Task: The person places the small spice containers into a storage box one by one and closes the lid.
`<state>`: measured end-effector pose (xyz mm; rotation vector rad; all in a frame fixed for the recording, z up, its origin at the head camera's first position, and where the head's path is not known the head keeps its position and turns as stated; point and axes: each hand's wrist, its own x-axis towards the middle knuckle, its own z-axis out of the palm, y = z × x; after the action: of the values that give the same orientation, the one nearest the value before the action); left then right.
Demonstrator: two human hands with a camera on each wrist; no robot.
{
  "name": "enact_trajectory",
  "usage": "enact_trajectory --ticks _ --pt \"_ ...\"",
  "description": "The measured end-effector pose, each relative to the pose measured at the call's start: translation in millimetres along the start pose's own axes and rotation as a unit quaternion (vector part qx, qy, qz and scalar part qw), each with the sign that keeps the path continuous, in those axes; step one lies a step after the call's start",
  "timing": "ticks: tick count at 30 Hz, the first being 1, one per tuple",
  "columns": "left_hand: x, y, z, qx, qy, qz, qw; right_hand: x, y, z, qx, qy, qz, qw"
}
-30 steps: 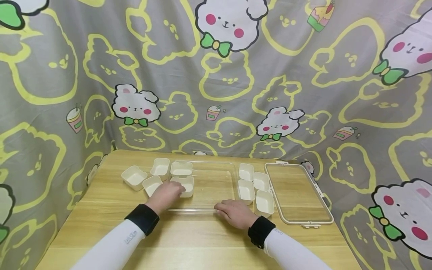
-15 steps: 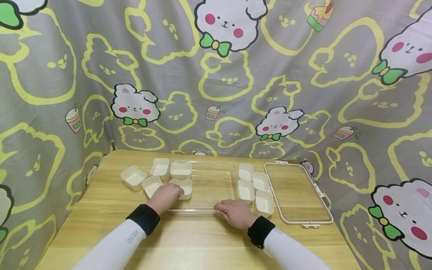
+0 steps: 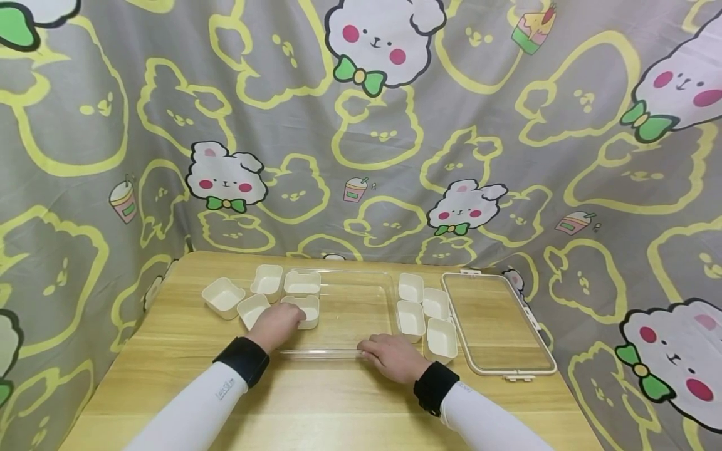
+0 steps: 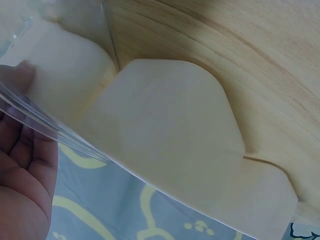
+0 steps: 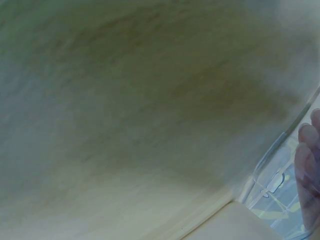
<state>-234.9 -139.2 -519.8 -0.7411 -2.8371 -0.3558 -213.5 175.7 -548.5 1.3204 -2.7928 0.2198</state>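
In the head view my left hand [image 3: 276,326] reaches over the left side of a clear plastic container [image 3: 323,354]. Its fingers pinch the near wall of a small cream box [image 3: 307,308] standing inside, in front of another cream box [image 3: 303,283] at the back left corner. The left wrist view shows a fingertip [image 4: 24,75] against the cream plastic, with part of the hand seen past clear edges. My right hand [image 3: 395,357] grips the container's front rim near the right corner. Through clear plastic, its fingers [image 5: 306,160] appear at the right wrist view's edge.
Left of the container stand three loose cream boxes [image 3: 224,297]. Several more cream boxes [image 3: 412,319] cluster on its right. A clear lid with a white frame [image 3: 507,322] lies farther right on the wooden table [image 3: 338,413]. A patterned curtain [image 3: 304,125] surrounds the table.
My left hand has shifted the front cream box slightly left inside the container, closer to its left wall. The right hand has stayed on the front rim.
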Motion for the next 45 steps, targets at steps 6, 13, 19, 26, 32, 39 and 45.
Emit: enact_trajectory --ticks 6,13,19,26,32,39,45 --pt "2.2 -3.1 1.5 -0.010 -0.012 -0.013 0.9998 -0.2 -0.5 1.3 -0.002 -0.001 0.001 1.0000" --pt "4.6 -6.7 3.9 -0.003 -0.005 -0.012 0.9999 -0.1 -0.2 1.0 -0.001 0.003 -0.001 1.0000" --pt "6.1 -6.7 4.8 0.000 -0.004 -0.010 0.9999 -0.1 0.6 0.5 -0.005 0.007 -0.002 1.0000" --pt "4.8 -5.4 4.9 -0.003 -0.002 -0.019 0.9998 0.1 0.3 -0.7 -0.002 0.005 -0.005 1.0000" --pt "3.6 -3.9 3.5 -0.006 0.004 -0.026 0.9996 -0.1 0.5 -1.2 0.002 -0.009 0.003 1.0000" --pt "-0.8 -0.7 -5.8 -0.016 0.036 -0.012 0.9992 0.1 0.8 -3.1 0.003 -0.017 0.007 0.9998" --pt "-9.4 -3.4 -14.6 -0.023 0.049 -0.002 0.9985 0.8 1.3 -2.3 0.004 -0.017 0.003 0.9998"
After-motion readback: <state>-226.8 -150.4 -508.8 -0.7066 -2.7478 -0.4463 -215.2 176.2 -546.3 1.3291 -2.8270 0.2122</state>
